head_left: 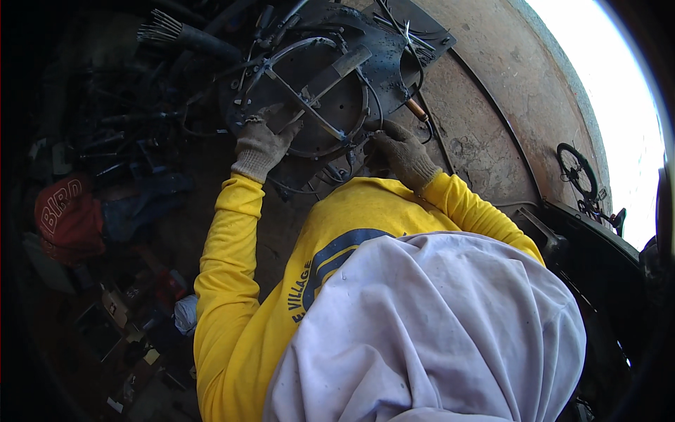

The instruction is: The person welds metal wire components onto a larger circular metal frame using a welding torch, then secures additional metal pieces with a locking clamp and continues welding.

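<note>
A round metal ring with crossed bars [292,90] lies on a dark metal plate [383,53] in front of me. My left hand [264,146], in a grey knit glove, is at the ring's near left edge, its thumb and fingers apart. By the near right edge is my right hand [404,151], also gloved. Its fingers are bent inward, and what they grip, if anything, is hidden. A copper-coloured handle [416,109] rests just beyond this hand, with dark cables around it. A flat metal strip [351,61] lies across the ring's upper right.
A bundle of thin rods in a dark tube [160,29] sticks out at the upper left. A red garment with printing [67,218] and blue denim [144,200] show in the shadow on the left, among clutter. A bicycle [576,171] stands at the far right.
</note>
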`<state>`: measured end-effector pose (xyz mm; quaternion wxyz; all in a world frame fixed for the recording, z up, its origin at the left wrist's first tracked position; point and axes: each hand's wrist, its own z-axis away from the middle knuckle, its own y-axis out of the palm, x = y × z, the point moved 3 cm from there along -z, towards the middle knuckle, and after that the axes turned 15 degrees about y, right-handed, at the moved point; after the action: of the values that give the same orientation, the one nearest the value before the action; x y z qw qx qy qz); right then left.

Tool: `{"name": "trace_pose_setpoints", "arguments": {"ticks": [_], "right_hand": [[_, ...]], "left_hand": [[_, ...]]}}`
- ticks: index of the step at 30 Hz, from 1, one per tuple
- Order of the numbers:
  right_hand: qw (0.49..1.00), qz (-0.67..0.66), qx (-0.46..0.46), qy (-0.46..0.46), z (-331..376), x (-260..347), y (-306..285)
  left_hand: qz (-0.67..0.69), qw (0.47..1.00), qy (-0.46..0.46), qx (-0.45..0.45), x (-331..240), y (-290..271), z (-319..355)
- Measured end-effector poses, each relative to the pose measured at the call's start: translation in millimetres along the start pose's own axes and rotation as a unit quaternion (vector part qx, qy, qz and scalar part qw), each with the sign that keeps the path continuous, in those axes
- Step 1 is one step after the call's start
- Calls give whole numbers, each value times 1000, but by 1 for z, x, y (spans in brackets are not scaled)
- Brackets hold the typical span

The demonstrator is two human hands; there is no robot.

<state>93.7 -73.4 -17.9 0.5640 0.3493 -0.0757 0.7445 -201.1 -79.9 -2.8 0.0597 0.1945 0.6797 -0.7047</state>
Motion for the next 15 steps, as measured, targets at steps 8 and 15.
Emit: {"name": "trace_pose_setpoints", "arguments": {"ticks": [8, 15], "right_hand": [[990, -130, 41, 26, -12, 33, 13], [988, -138, 69, 13, -13, 30, 5]], "left_hand": [[15, 998, 63, -15, 7, 5, 3], [70, 992, 98, -37, -17, -19, -4]]}}
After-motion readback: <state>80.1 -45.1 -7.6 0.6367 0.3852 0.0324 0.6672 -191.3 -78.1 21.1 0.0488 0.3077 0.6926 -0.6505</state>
